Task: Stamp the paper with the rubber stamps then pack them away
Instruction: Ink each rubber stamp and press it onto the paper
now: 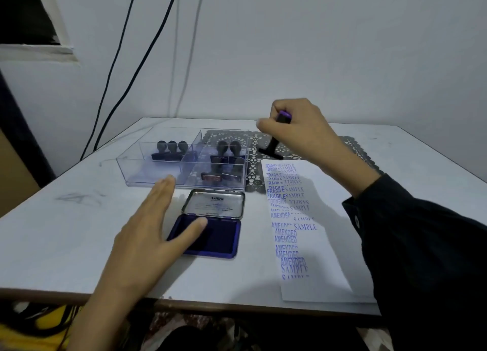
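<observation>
My right hand [303,132] grips a black rubber stamp [271,149] above the dark lace mat, its flat base pointing down just beyond the far end of the paper. A purple-stained part shows at the top of the fist. The white paper strip [324,245] lies at the right, covered with blue FRAGILE, AMENDED and SAMPLE prints. The open ink pad [221,240] sits at the centre, its metal lid [217,203] folded back. My left hand [147,227] is spread with straight fingers beside the pad, its thumb over the pad's left edge.
A clear plastic organiser box [147,177] with compartments stands behind the ink pad and holds several black stamps [171,148]. The dark lace mat [353,145] lies at the back. The white table [66,240] meets the wall behind; black cables hang at the left.
</observation>
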The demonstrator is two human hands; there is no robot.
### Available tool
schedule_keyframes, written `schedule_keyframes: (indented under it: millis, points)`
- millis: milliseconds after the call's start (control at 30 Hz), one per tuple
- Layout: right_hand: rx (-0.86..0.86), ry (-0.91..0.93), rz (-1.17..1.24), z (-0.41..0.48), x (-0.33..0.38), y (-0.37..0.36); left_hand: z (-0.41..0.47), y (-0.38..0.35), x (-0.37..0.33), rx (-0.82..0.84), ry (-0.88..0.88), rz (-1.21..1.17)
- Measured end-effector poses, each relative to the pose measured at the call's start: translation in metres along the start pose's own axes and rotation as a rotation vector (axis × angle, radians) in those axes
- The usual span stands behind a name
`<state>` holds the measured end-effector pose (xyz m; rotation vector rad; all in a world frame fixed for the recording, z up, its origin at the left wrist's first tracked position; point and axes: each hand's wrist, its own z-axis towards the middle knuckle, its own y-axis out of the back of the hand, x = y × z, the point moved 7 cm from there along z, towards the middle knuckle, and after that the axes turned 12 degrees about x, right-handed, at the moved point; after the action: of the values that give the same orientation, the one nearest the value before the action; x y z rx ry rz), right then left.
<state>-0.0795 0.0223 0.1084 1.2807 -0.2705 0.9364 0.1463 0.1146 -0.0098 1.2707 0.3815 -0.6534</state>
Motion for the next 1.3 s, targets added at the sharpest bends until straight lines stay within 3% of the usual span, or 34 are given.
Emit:
schedule_keyframes:
  millis: [167,333,467,600,800,967,1300]
  points:
    - [0.081,-0.076,0.171,0.049,-0.004,-0.011,0.030,0.026,0.012,-0.045,-0.020,0.018]
    - [0.223,-0.183,0.148,0.090,-0.017,-0.038,0.068,0.037,0.018,-0.072,-0.036,0.090]
    - [0.190,-0.193,0.235,0.111,-0.023,-0.059,0.099,0.037,0.027,-0.046,0.012,0.162]
    - [0.114,-0.156,0.116,0.131,-0.025,-0.073,0.105,0.039,0.038,-0.127,0.021,0.163]
    - [0.347,-0.163,-0.098,0.154,-0.020,-0.109,0.109,0.041,0.064,-0.193,0.014,0.197]
    - [0.404,-0.192,-0.190,0.166,-0.026,-0.123,0.111,0.039,0.069,-0.189,0.032,0.225]
    - [0.329,-0.174,-0.401,0.161,-0.038,-0.130,0.113,0.038,0.071,-0.192,0.026,0.237]
